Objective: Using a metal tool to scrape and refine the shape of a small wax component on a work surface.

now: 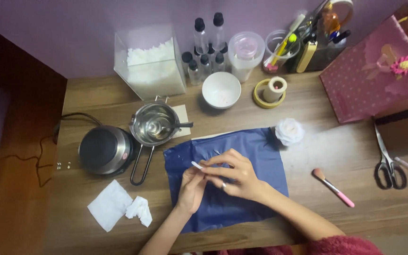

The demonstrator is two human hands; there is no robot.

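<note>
Both hands meet over a dark blue sheet [256,151] spread on the wooden desk. My left hand [191,186] pinches a small thin white stick [197,165] between its fingertips. My right hand [238,175] closes around the left hand's fingers from the right, and what it grips I cannot tell. A white rose-shaped flower [289,131] sits at the sheet's far right corner.
A black round hot plate [105,150] and a steel melting pot [154,125] stand left of the sheet. Crumpled white tissues [119,208] lie near the front left. Behind are a clear box of white flakes [151,63], bottles [208,47], a white bowl [221,89], tape rolls [270,92]. A pink brush [334,188] and scissors [388,165] lie right.
</note>
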